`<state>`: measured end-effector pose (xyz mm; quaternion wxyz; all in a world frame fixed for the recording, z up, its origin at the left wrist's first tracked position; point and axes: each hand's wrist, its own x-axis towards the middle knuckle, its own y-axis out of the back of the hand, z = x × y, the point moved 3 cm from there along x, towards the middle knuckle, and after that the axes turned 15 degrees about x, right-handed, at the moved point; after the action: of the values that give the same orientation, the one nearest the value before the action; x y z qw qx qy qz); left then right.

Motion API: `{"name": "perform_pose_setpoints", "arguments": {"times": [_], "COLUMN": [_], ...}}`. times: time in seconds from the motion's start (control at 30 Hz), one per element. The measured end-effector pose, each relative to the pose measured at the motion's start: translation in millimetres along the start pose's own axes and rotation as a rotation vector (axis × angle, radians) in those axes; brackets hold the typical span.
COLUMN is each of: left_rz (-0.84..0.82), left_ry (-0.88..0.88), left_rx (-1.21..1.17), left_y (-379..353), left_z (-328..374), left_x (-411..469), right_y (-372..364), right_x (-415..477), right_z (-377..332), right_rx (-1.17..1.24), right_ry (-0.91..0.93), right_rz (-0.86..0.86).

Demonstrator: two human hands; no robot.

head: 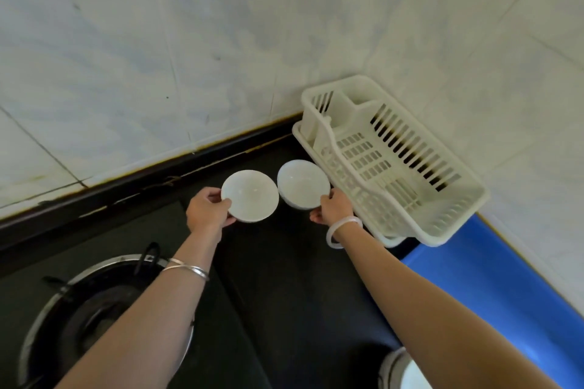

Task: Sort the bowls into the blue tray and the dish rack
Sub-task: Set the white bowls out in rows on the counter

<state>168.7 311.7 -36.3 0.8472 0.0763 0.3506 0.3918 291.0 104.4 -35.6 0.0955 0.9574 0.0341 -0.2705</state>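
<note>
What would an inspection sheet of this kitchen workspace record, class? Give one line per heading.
Surface: dark countertop, bare in the middle.
Job's things: two white bowls, left bowl and right bowl, side by side; cream dish rack holds no bowls; blue tray partly in view.
Clutter: a round white item at the bottom edge, unclear.
Grippers: left hand grips the left bowl's rim; right hand grips the right bowl's.
Cables: nothing seen.
Surroundings: tiled wall, gas burner.

Both forearms bare, no sleeves. Left wrist: thin silver bangles point(189, 269). Right wrist: one pale translucent bangle point(343, 230).
</note>
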Motion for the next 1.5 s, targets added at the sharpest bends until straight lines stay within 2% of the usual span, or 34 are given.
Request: {"name": "perform_pose_setpoints", "arguments": {"times": [0.27, 0.5, 0.67, 0.77, 0.83, 0.93, 1.03, 1.5], "left_rz": [0.004, 0.018, 0.026, -0.028, -0.12, -0.253, -0.195, -0.057], "left_ry": [0.047, 0.071, 0.075, 0.084, 0.173, 0.326, 0.343, 0.303], "left_rx": [-0.033, -0.06, -0.113, -0.144, -0.207, -0.466, -0.527, -0.614], "left_y": [-9, -14, -15, -16, -19, -25, -30, -31], "left_z": [2, -4, -7, -12, -19, -26, -24, -7], "left_x": [32, 41, 40, 37, 32, 23, 25, 43], "right_y": [-22, -28, -29, -24, -19, -19, -28, -81], "right_x": [38, 46, 47, 47, 48, 48, 51, 84], "right_z": [9, 14, 20, 22, 23, 24, 19, -13], "right_rx": [0.034, -0.007, 0.053, 0.078, 0.114, 0.345, 0.449, 0.47], "right_ry": [-0.029, 0.015, -0.035, -0.1, -0.122, -0.11, -0.101, -0.103], "right_rz": [0.049, 0.045, 0.03, -0.005, -0.021, -0.014, 0.002, -0.01]}}
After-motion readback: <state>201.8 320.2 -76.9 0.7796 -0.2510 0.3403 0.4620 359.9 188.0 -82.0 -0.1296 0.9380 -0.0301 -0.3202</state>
